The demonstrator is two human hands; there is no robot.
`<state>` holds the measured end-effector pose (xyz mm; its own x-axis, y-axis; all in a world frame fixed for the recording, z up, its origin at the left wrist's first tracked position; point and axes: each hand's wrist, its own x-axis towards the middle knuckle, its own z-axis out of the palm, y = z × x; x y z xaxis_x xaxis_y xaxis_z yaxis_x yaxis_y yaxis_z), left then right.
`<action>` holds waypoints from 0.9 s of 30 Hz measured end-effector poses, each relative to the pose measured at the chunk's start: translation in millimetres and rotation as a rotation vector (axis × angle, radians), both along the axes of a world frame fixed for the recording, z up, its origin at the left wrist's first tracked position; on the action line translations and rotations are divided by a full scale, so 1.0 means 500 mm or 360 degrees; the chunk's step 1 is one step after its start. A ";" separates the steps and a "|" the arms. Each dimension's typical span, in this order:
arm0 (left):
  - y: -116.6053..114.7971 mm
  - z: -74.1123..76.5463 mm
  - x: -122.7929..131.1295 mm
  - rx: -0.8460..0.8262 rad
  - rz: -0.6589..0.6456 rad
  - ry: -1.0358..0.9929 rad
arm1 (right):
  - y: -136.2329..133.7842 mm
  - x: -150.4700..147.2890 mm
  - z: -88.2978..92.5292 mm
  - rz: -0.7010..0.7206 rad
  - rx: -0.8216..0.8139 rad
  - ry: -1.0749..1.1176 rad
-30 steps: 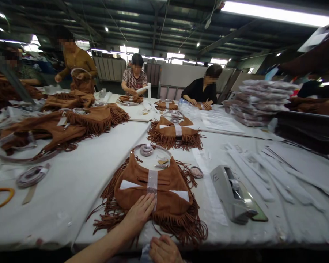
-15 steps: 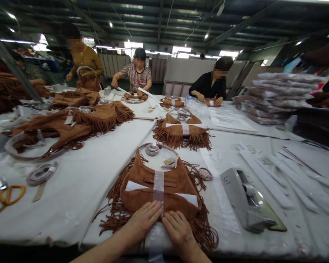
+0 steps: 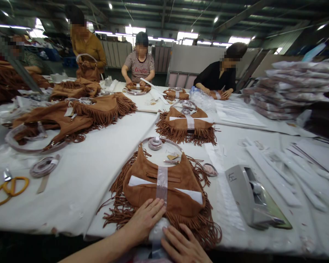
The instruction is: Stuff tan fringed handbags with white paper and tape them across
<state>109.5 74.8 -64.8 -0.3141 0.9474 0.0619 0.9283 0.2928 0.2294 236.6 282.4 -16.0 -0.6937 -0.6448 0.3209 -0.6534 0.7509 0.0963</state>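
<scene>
White cloth covers this long table [image 3: 93, 157], its front edge running just below the work, and what a busy line it is, with three people at the far side under the roof beams! Front and centre lies the brown fringed bag [image 3: 148, 193], flat, handle away from us, its lower fringe near that front edge. Left hand [image 3: 145, 219] is down on the bag's lower part, palm down, fingers straight and close together, tips on the clear tape [image 3: 162, 182] that runs up the middle. Right hand [image 3: 183, 244] sits lower, right by the table edge, fingers spread apart beside the tape's lower end. Room to move? Plenty on the left: a broad stretch of bare cloth opens between the bag and the piled bags [image 3: 101, 109], reaching out to the coiled strap [image 3: 44, 166] and the yellow-handled scissors [image 3: 8, 188]. Tighter on the right, where a white strip [image 3: 230, 201] fills the lane before the tape dispenser [image 3: 244, 197], with more foam-like strips [image 3: 274, 175] beyond. Up ahead, a second bag [image 3: 178, 126] sits close behind the handle, leaving just a narrow gap.
</scene>
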 end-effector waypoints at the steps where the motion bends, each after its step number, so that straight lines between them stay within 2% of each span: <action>1: 0.000 0.000 -0.001 -0.0004 0.0001 -0.0001 | -0.009 -0.002 -0.007 0.0044 -0.0005 -0.0016; 6: -0.001 -0.003 -0.002 0.0012 -0.0025 0.0014 | -0.075 -0.027 -0.071 -0.0082 -0.0489 0.0077; 8: -0.002 -0.004 -0.001 0.0007 0.0001 0.0018 | -0.095 -0.034 -0.079 -0.0123 -0.0670 0.0044; 10: -0.002 -0.004 0.001 -0.0004 0.0017 0.0014 | -0.103 -0.037 -0.063 -0.0226 -0.0841 -0.0083; 13: -0.002 0.001 0.000 0.0004 0.0014 -0.0003 | -0.091 -0.050 -0.014 -0.0479 -0.1108 -0.0213; 16: 0.002 0.020 -0.009 0.0008 0.0016 -0.0044 | -0.063 -0.082 0.031 -0.0609 -0.1212 -0.0192; 20: 0.010 0.062 -0.020 -0.0006 0.0041 -0.0173 | -0.028 -0.129 0.057 -0.0510 -0.1137 -0.0320; 22: 0.013 0.079 -0.019 0.0077 0.0104 -0.0322 | -0.018 -0.145 0.066 -0.0422 -0.1123 -0.0442; 24: 0.016 0.087 -0.014 0.0216 0.0253 -0.0495 | -0.012 -0.155 0.077 -0.0363 -0.1117 -0.0567; 27: 0.023 0.083 -0.006 0.0358 0.0511 -0.0649 | -0.008 -0.170 0.093 -0.0291 -0.1140 -0.0727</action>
<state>106.3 86.4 -23.4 -0.6252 0.7778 0.0643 0.6237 0.4483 0.6404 151.4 278.2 30.4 -0.9268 -0.2597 0.2715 -0.3756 0.6274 -0.6821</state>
